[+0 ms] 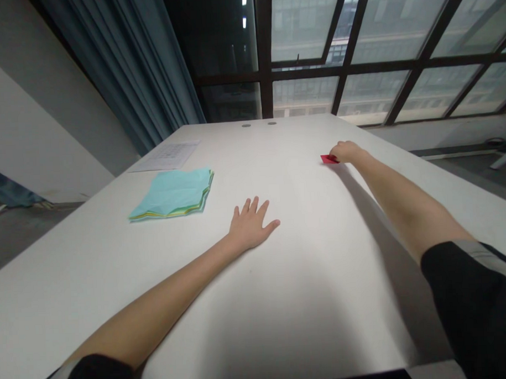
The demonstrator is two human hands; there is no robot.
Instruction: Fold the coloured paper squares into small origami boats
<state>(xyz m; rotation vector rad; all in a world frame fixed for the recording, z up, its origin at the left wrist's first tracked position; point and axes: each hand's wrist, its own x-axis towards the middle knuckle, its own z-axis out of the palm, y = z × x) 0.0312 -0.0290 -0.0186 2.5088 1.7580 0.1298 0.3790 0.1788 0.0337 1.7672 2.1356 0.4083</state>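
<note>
My left hand (251, 225) lies flat on the white table (273, 299), its fingers spread and nothing under it that I can see. Farther out on the right, my right hand (346, 151) is closed over a small flat red piece (328, 159); the fingers cover part of it, and its exact kind is unclear. To the left of my left hand rests a stack of coloured paper sheets (174, 191), light blue on top with yellow and green edges showing below.
A printed sheet (169, 156) lies at the table's far left edge. Two round grey discs (246, 125) sit by the far edge. Beyond the table are a blue curtain (136, 61) and dark-framed windows (308, 93).
</note>
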